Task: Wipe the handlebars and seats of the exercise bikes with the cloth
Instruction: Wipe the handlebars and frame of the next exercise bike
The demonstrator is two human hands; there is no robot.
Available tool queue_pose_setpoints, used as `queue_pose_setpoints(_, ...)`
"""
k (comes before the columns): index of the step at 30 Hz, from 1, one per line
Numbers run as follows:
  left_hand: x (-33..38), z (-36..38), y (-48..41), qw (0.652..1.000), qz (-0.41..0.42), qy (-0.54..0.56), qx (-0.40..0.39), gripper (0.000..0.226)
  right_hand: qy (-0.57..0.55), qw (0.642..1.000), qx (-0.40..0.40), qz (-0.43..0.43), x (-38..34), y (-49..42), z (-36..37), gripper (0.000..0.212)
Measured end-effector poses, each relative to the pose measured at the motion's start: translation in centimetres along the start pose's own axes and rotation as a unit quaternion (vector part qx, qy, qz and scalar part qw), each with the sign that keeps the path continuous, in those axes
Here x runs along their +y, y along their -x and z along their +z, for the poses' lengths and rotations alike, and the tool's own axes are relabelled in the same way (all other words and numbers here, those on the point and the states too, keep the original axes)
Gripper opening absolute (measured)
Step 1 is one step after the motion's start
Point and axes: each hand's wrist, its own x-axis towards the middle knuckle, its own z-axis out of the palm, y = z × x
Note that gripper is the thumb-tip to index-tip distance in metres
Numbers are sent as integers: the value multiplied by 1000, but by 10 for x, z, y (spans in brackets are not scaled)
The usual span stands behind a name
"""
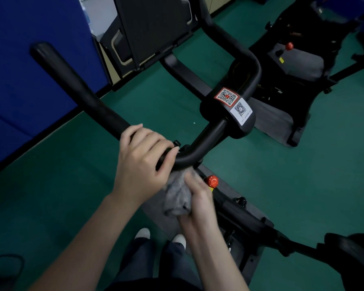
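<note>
Wiping the handlebar [82,91] with the cloth [177,198] squeezed in my right grip [198,196], left grip [143,158] clamped round the handlebar, I should rub outward next.

Left of the handlebar [88,97] the floor [51,206] lies open; a red knob [212,181] crowds its bend.

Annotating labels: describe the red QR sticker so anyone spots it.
Find the near bike's black handlebar. Its centre block carries two QR stickers. The red-bordered sticker is the upper-left one; the white sticker beside it has no coloured border.
</note>
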Motion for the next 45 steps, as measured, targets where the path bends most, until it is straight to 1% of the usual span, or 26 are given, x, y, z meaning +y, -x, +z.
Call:
queue_pose_setpoints(2,0,2,1,1000,-6,-6,10,28,80,990,49,-103,-20,1,-11,12)
queue_pose_setpoints(3,0,3,1,1000,-7,-7,14,28,156,967,86,-182,-32,-1,-14,10)
queue_pose_setpoints(4,0,3,1,1000,-7,-8,17,29,257,921,116,-269,-46,-3,-14,9)
queue_pose_setpoints(5,0,3,0,1000,-8,-6,18,29,358,857,121,-351,-59,-5,-10,10)
queue_pose_setpoints(6,0,3,0,1000,-7,-4,19,29,444,788,103,-413,-72,-8,-4,10)
queue_pose_setpoints(8,-1,2,0,1000,-6,5,19,29,585,656,29,-476,-97,-18,14,9)
queue_pose_setpoints(11,-3,-1,0,1000,-2,28,12,28,749,461,-81,-468,-132,-43,49,11)
queue_pose_setpoints(13,-6,-4,0,999,-1,34,9,26,837,313,-122,-432,-143,-59,65,17)
queue_pose_setpoints(14,-9,-5,0,999,-3,33,9,26,868,251,-137,-406,-143,-63,71,20)
queue_pose_setpoints(15,-13,-7,0,999,-6,31,9,26,890,209,-152,-376,-142,-65,77,21)
queue_pose_setpoints(16,-16,-8,0,1000,-8,29,8,26,904,191,-168,-343,-139,-63,82,20)
queue_pose_setpoints(17,-20,-10,-1,1000,-8,28,5,27,914,187,-184,-310,-135,-60,86,20)
queue_pose_setpoints(18,-23,-11,-2,1000,-7,29,1,28,920,193,-197,-280,-131,-56,90,20)
queue_pose_setpoints(20,-27,-14,-3,999,-10,34,-1,28,923,226,-218,-224,-119,-46,99,22)
queue_pose_setpoints(23,-33,-18,-4,999,-21,39,-3,24,905,302,-244,-175,-95,-32,105,20)
queue_pose_setpoints(27,-37,-20,-3,999,-20,36,-15,22,858,429,-207,-194,-86,-22,100,14)
queue_pose_setpoints(28,-36,-20,-3,999,-22,36,-16,23,848,445,-202,-203,-87,-20,98,13)
queue_pose_setpoints(29,-36,-19,-3,999,-23,35,-17,23,846,445,-204,-212,-87,-18,96,12)
queue_pose_setpoints(31,-36,-19,-4,999,-23,35,-20,23,855,413,-215,-227,-87,-18,91,13)
queue_pose_setpoints(33,-37,-19,-4,999,-19,34,-23,22,867,382,-204,-247,-91,-20,86,16)
queue_pose_setpoints(35,-38,-20,-4,999,-14,31,-28,22,866,380,-165,-281,-98,-22,80,17)
queue_pose_setpoints(37,-38,-22,-5,999,-14,33,-34,22,844,408,-113,-328,-103,-22,73,20)
queue_pose_setpoints(40,-37,-25,-6,998,-12,34,-48,23,799,453,-34,-394,-97,-22,62,17)
queue_pose_setpoints(41,-38,-26,-7,998,-7,33,-52,23,779,478,-8,-407,-93,-21,57,16)
queue_pose_setpoints(44,-38,-31,-8,997,4,35,-67,22,691,575,65,-434,-79,-11,44,14)
queue_pose_setpoints(45,-38,-32,-9,996,10,38,-76,25,663,596,85,-445,-74,-7,40,12)
